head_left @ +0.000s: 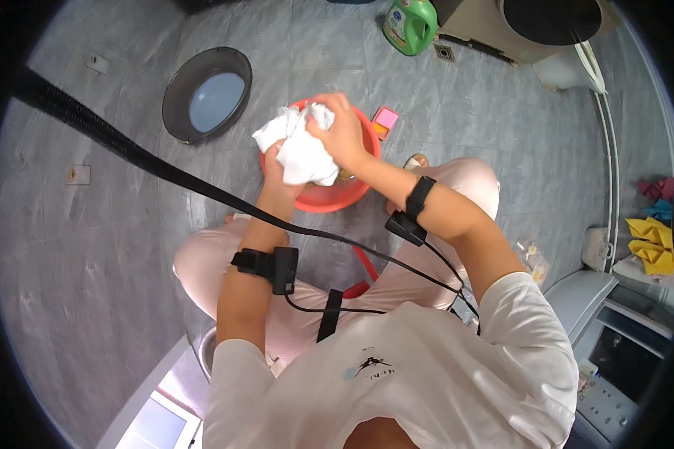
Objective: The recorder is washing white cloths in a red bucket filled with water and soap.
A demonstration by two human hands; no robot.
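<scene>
Both of my hands hold a bunched white cloth (305,156) over a round red-orange basin (326,200) on the floor in front of me. My left hand (279,173) grips its lower left side, with part of the hand hidden by the folds. At the upper right, my right hand (342,135) has its fingers curled round the cloth. The cloth covers much of the basin's inside, so what lies beneath it is mostly hidden. Just right of the rim sits a small pink and yellow block (385,122), perhaps soap.
A dark grey basin (174,105) with a bluish bottom stands at the far left. Farther off are a green detergent jug (410,27) and a floor drain (444,53). A black cable (180,178) crosses the view. Folded coloured cloths (651,243) and a washing machine (614,389) are at right.
</scene>
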